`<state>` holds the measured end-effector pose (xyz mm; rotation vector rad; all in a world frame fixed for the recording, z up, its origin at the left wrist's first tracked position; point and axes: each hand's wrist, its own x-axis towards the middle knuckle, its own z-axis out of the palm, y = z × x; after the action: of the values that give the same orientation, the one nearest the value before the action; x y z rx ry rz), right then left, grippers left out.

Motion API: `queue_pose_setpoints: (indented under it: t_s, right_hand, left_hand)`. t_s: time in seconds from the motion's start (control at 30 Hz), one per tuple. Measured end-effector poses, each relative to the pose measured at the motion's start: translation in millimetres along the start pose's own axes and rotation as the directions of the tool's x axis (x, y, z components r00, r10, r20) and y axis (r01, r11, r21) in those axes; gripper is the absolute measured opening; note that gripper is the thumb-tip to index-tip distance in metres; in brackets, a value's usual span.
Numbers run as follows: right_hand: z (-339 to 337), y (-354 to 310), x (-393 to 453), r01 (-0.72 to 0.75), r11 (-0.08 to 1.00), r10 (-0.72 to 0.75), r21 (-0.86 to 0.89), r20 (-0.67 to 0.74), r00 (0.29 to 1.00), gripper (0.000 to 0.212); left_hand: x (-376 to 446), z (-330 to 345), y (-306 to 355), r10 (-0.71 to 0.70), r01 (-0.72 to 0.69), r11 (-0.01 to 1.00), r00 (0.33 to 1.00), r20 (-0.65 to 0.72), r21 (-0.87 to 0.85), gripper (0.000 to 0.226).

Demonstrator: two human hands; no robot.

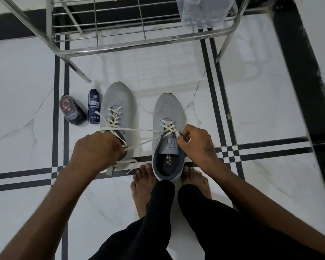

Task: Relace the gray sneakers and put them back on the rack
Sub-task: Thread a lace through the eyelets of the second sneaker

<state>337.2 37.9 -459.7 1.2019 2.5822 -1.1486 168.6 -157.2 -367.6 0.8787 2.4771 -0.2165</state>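
The person is wedging the right sneaker (168, 136) between bare feet to steady it while the left hand (97, 149) and right hand (194, 140) are pinching its lace (139, 130) ends, pulling them taut, beside the laced left sneaker (118, 117) below the rack (139, 45).

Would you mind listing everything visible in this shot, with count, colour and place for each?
Sneakers: two, gray with cream laces, side by side on the floor; left sneaker, right sneaker.
Spray can: one, dark blue, standing left of the left sneaker.
Packet: one, dark, clear-wrapped, left of the can.
Rack: one, silver metal, behind the sneakers.
Plastic container: one, clear, on the rack, top right.
Floor: white marble with black stripes.
Bare feet: two, either side of the right sneaker's heel.
Left hand: pulls a lace end over the left sneaker.
Right hand: pinches the lace at the right sneaker's eyelets.
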Motion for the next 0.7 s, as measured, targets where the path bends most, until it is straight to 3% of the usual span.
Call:
queue_pose_setpoints:
  t_s: [0.07, 0.1, 0.13, 0.17, 0.23, 0.3, 0.37, 0.43, 0.47, 0.5, 0.53, 0.57, 0.6, 0.7]
  right_hand:
    - [-4, -2, -3, 0.035, 0.999, -0.036, -0.036, -0.016, 0.999, 0.014]
    - [-6, -3, -4, 0.067, 0.997, -0.068, -0.025, -0.044, 0.997, 0.013]
    - [-8, -6, -5, 0.099, 0.995, -0.098, 0.009, -0.077, 0.992, 0.011]
    - [-10, -11, -5, 0.129, 0.99, -0.123, 0.056, -0.098, 0.988, 0.008]
    - [-13, -25, -4, 0.148, 0.971, -0.136, 0.189, -0.076, 0.988, 0.003]
    - [-17, -40, -3, 0.097, 0.944, -0.113, 0.315, 0.033, 0.993, 0.008]
    - [-23, -52, 0, 0.039, 0.928, -0.112, 0.37, 0.178, 0.978, 0.01]
    - [-25, -62, 1, -0.007, 0.913, -0.14, 0.409, 0.327, 0.935, 0.017]
    - [-25, -68, 0, -0.007, 0.903, -0.174, 0.429, 0.381, 0.908, 0.026]
    - [-24, -74, 0, -0.004, 0.891, -0.211, 0.454, 0.423, 0.881, 0.036]
    - [-23, -81, -1, -0.001, 0.874, -0.25, 0.486, 0.452, 0.856, 0.044]
    - [-22, -86, -3, 0.001, 0.855, -0.286, 0.519, 0.47, 0.835, 0.046]
    - [-21, -91, -5, 0.008, 0.835, -0.322, 0.551, 0.476, 0.819, 0.042]
    - [-23, -92, -9, 0.087, 0.818, -0.377, 0.569, 0.416, 0.828, 0.013]
  left_hand:
    - [9, 6, 7, 0.07, -0.081, 0.996, 0.962, -0.263, -0.03, 0.029]
    - [17, 12, 9, 0.131, -0.166, 0.985, 0.905, -0.405, -0.054, 0.024]
    - [25, 16, 14, 0.197, -0.23, 0.973, 0.865, -0.461, -0.017, 0.018]
    - [35, 22, 19, 0.253, -0.249, 0.966, 0.87, -0.424, 0.067, 0.024]
    - [50, 31, 27, 0.326, -0.283, 0.928, 0.931, -0.163, 0.24, 0.04]
    - [53, 26, 28, 0.334, -0.319, 0.902, 0.943, -0.001, 0.291, 0.033]
    - [49, 8, 23, 0.305, -0.302, 0.946, 0.952, -0.009, 0.117, 0.03]
    - [39, -17, 19, 0.226, -0.241, 0.947, 0.97, -0.091, -0.214, 0.027]
    - [33, -30, 19, 0.163, -0.204, 0.869, 0.978, -0.128, -0.451, 0.025]
    - [28, -42, 22, 0.086, -0.149, 0.695, 0.988, -0.125, -0.703, 0.023]
    - [24, -53, 27, 0.039, -0.09, 0.454, 0.996, -0.08, -0.887, 0.023]
    - [21, -61, 33, 0.035, -0.037, 0.234, 0.999, -0.029, -0.972, 0.024]
    - [20, -66, 39, 0.046, 0.001, 0.081, 0.999, 0.004, -0.997, 0.026]
    - [26, -65, 48, 0.051, 0.063, -0.205, 0.997, 0.054, -0.977, 0.029]
